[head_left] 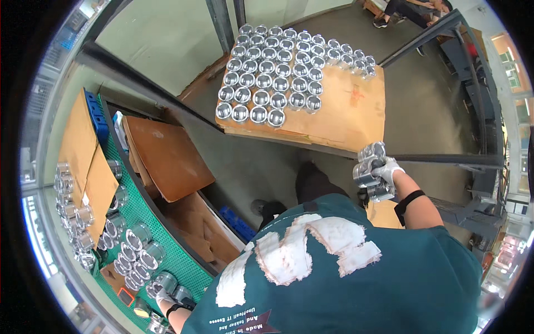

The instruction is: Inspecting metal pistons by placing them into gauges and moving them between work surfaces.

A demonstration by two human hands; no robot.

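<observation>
My right hand, in a white glove, grips a cluster of several silver pistons beside the near right corner of a cardboard-topped table. At lower left my left hand, also gloved, is closed at a silver piston on a green mat. Its fingers are partly hidden. More pistons lie close together on the mat beyond that hand. Rows of upright pistons cover the left and far parts of the table.
The green-matted bench runs along my left, with pistons on cardboard behind. A brown board leans below it. Dark metal frame bars cross near the table. A person sits at the far right.
</observation>
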